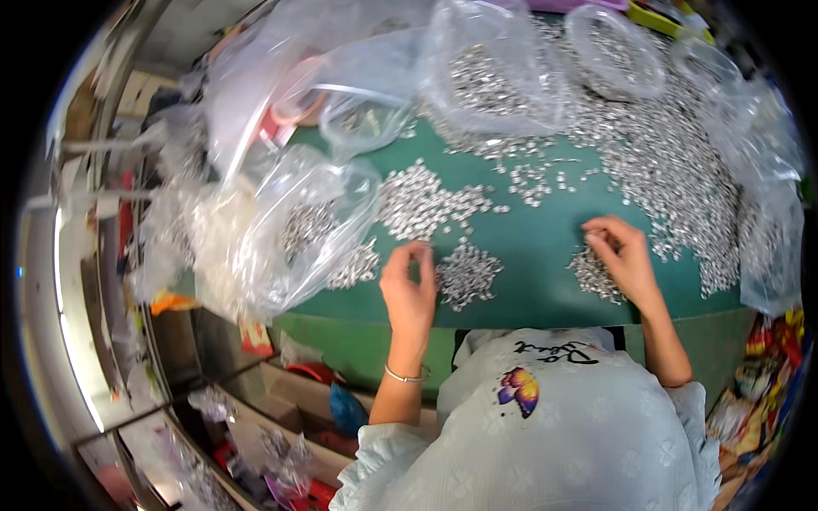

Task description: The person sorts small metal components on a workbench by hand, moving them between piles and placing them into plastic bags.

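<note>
The green bench (537, 255) is being covered, far and right, by a broad spread of silvery pieces (682, 170). At the left, more are being held in a clear plastic bag (273, 255), with a loose heap (417, 200) being seen beside it. Mixing is being risked: neighbouring piles could be merged by a brushing wrist, or pieces swept off the near edge. The left hand (409, 287) is being held half curled; whether anything is being pinched cannot be told. Just right of it, the middle pile (469, 277) is being shown. The right hand (624, 257) is being arched, its grip blurred, the right pile (592, 279) being partly overhung by its fingers.
</note>
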`<move>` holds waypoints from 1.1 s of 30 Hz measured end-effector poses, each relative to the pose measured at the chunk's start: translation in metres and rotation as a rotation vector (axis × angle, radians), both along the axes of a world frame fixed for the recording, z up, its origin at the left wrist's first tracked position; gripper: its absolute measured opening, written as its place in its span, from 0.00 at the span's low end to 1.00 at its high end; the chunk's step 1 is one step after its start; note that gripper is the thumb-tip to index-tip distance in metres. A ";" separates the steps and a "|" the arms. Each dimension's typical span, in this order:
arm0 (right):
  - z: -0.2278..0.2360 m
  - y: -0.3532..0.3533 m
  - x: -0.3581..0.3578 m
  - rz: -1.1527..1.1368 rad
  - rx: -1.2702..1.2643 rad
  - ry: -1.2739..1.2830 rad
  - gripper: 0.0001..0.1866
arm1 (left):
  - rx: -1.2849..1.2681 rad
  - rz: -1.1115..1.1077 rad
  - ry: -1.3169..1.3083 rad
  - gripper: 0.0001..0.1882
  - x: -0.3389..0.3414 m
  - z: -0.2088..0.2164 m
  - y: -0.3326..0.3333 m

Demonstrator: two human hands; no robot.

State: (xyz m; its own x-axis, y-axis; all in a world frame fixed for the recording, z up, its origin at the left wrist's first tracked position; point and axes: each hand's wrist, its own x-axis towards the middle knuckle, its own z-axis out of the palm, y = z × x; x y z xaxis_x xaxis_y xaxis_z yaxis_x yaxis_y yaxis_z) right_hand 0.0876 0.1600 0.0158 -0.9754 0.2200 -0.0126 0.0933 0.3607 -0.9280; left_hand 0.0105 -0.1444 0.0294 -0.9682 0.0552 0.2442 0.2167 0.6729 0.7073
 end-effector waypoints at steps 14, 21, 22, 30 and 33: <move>0.004 0.020 -0.059 0.015 0.527 0.259 0.16 | -0.265 0.224 0.331 0.13 0.001 -0.029 -0.033; -0.021 0.012 -0.080 0.208 0.719 0.177 0.15 | -0.147 -0.538 0.107 0.17 -0.036 -0.008 0.088; -0.016 0.014 -0.078 0.156 0.618 0.276 0.13 | -0.166 -0.567 0.128 0.17 -0.047 -0.008 0.098; -0.009 0.032 -0.081 0.086 0.610 0.222 0.11 | -0.278 -0.639 0.063 0.11 -0.091 -0.035 0.129; -0.007 0.028 -0.088 0.087 0.631 0.205 0.12 | -0.286 -0.574 0.081 0.11 -0.096 -0.038 0.119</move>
State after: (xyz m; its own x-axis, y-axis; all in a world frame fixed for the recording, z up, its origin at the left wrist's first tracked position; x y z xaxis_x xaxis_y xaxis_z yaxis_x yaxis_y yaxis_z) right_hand -0.0003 0.1884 0.0083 -0.9588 0.0452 0.2806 -0.1163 0.8385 -0.5324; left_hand -0.0854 -0.0258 -0.0083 -0.7444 0.6324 0.2143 0.6433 0.5934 0.4838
